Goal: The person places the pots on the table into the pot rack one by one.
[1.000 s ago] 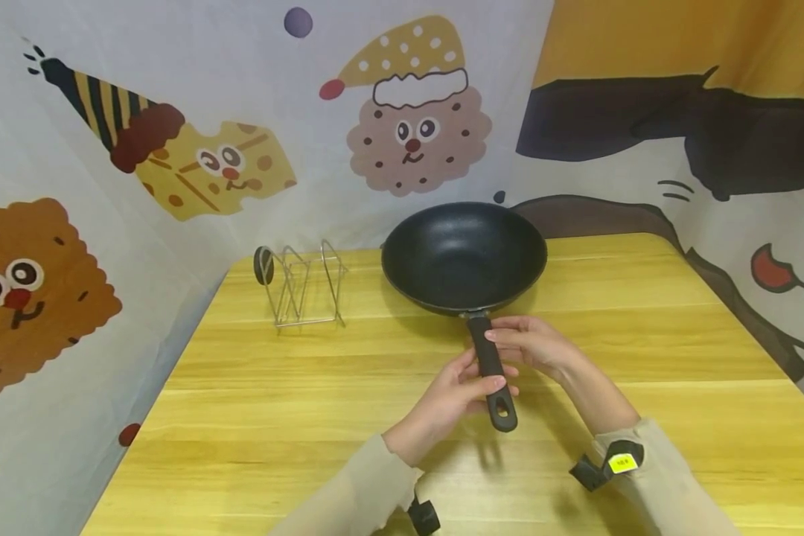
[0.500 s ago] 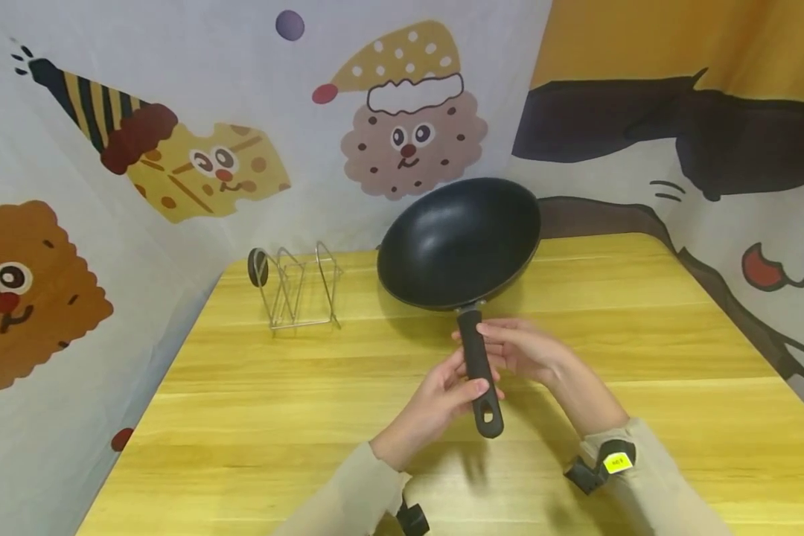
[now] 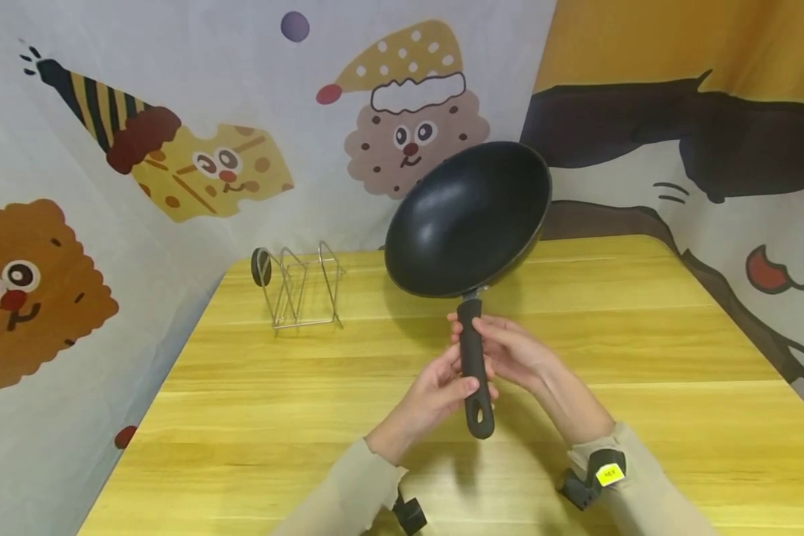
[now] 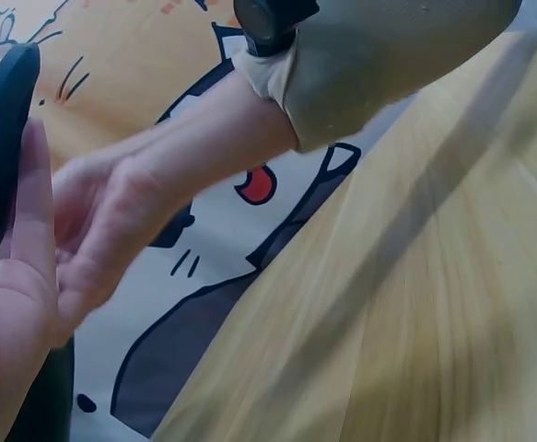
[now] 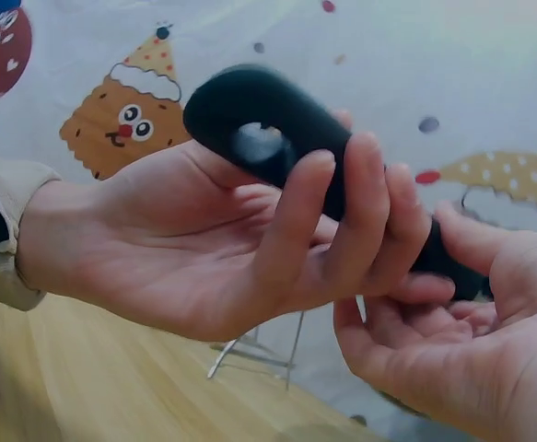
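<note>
A black wok (image 3: 469,219) is held up over the table by its dark handle (image 3: 474,350), its bowl tilted so the inside faces me. My left hand (image 3: 432,391) grips the lower handle, thumb lying across the front and fingers behind. Higher up, close below the bowl, my right hand (image 3: 512,353) holds the same handle between thumb and fingers. In the right wrist view the left hand's fingers (image 5: 365,216) curl around the handle near its hanging hole, and the right hand (image 5: 461,331) pinches it farther along.
A wire rack (image 3: 304,290) with a black round piece (image 3: 261,266) on one end stands at the back left of the wooden table (image 3: 241,417). Cloth with cartoon prints (image 3: 228,59) hangs behind the table and along its sides.
The wok's bowl has risen and tilted further toward me, its right side lifting higher. Both hands keep their hold, and the handle's lower end has shifted slightly left.
</note>
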A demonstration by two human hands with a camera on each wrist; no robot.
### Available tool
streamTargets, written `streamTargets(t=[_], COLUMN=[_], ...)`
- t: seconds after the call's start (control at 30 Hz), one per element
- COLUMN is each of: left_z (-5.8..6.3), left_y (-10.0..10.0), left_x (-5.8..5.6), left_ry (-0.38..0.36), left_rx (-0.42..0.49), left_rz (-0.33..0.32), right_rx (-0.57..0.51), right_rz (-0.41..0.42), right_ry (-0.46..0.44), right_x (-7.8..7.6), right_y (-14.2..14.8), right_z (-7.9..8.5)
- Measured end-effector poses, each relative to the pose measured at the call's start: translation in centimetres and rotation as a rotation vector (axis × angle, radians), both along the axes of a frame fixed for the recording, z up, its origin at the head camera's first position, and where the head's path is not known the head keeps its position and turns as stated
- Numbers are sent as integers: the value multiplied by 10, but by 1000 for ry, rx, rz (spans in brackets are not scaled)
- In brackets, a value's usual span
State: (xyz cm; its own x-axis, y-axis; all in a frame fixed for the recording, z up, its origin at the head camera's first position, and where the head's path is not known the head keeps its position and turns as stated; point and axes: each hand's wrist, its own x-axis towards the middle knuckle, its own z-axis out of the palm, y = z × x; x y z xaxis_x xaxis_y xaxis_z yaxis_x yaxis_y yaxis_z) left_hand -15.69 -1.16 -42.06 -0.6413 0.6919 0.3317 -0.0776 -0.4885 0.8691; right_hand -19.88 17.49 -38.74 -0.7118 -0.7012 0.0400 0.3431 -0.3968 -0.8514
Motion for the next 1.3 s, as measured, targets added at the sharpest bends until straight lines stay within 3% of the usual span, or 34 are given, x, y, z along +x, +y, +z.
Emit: streamTargets(t=[0.17, 0.27, 0.4, 0.53, 0.73, 1.13, 1.3], left_z=[6, 18, 36, 44, 41, 47, 51], left_y=[-9, -16, -21, -24, -37, -69, -83], left_x=[1, 4, 7, 6, 3, -6, -6], left_ry=[1, -43, -75, -63, -31, 20, 45], left_rx=[-45, -207, -457, -581, -593, -628, -619], left_rz=[-33, 11, 122, 177, 164, 143, 164], right_rx=[142, 267, 438, 565, 731, 794, 814], right_rz=[-88, -172, -265, -325, -401, -456, -454], right_ry=[59, 109, 180, 264, 361, 483, 527], right_x=[6, 7, 8, 9, 10, 2, 1], right_y=[-5, -8, -15, -22, -34, -63, -77], right_z=[10, 13, 14, 13, 16, 27, 38])
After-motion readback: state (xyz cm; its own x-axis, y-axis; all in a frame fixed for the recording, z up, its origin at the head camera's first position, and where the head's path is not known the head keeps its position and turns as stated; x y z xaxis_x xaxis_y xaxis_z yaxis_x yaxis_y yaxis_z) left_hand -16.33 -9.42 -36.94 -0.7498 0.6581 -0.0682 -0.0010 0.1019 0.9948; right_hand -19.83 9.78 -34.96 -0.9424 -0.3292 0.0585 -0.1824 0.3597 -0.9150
